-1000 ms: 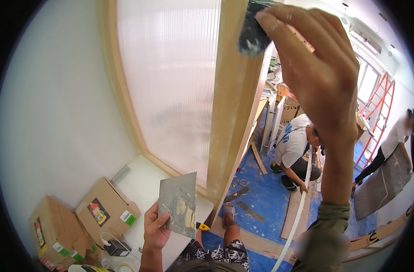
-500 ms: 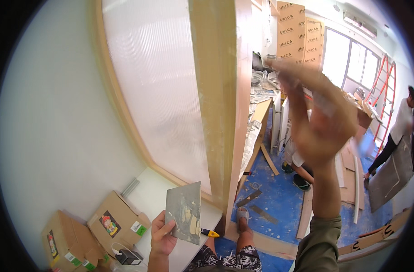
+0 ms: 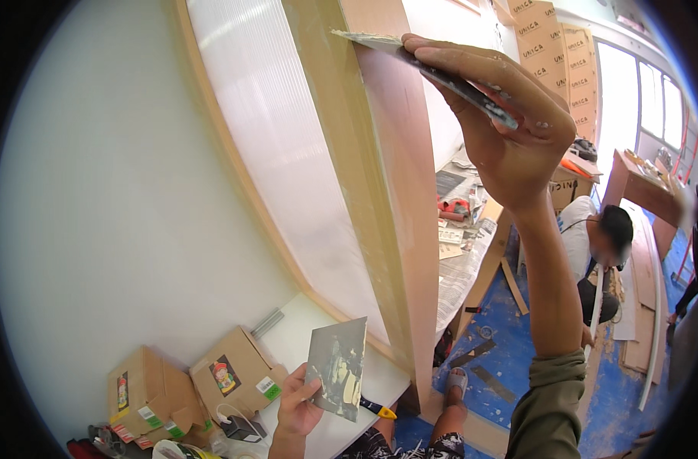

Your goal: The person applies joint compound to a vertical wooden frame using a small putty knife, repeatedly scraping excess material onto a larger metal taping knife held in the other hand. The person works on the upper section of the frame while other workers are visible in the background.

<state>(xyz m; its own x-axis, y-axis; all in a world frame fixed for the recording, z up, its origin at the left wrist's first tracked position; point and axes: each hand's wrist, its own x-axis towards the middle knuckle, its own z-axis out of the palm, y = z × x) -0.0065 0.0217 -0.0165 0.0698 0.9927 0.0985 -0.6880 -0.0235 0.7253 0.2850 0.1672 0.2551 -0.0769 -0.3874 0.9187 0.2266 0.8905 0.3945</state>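
Left hand [image 3: 297, 403] grips a grey plate [image 3: 338, 366] by its left edge; right hand [image 3: 519, 157] grasps a scraper [image 3: 398, 51] jutting leftward.

From my remote seat I see a plain pale wall [image 3: 96, 229] curving up the left side, with a ribbed translucent panel [image 3: 249, 99] beside it. A white tabletop [image 3: 295, 330] sits low and near. Blue sheeting [image 3: 509, 340] covers the floor on the right, past a newspaper-covered worktable [image 3: 463, 287]. Farther right stands a brown wooden table [image 3: 641, 183]; at the far end, bright windows [image 3: 652, 99] glare white.
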